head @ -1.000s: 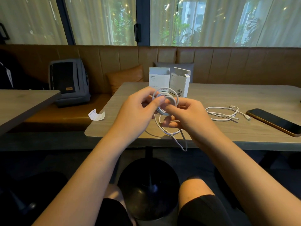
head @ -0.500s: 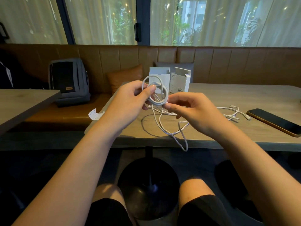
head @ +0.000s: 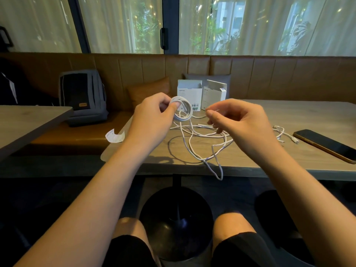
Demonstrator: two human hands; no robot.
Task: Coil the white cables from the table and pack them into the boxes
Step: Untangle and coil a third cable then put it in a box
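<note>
Both hands have drawn apart since a moment ago, the right one sliding out along the cable away from the coil. Now the left hand (head: 154, 114) pinches the small white coil (head: 183, 108) between thumb and curled fingers, holding it upright above the surface (head: 289, 116), just in front of the boxes. Out to the side, the right hand (head: 240, 124) has its fingers curled, thumb and forefinger pinching a short stretch of the same white cable (head: 200, 143) that runs across from the coil. From there the loose remainder drops in tangled loops onto the surface, and one long loop spills over the near edge and hangs below it.

Two white boxes (head: 189, 93) stand side by side at the far edge, both with flaps open; the left one shows a barcode label low on its front. A second white cable (head: 283, 132) lies bunched on the surface to the right, connectors pointing toward a dark phone (head: 325, 144) lying flat near the right edge.

Over on the brown bench sit a grey backpack (head: 82, 97), a tan cushion (head: 148, 91) and a curled paper slip (head: 115, 136).
</note>
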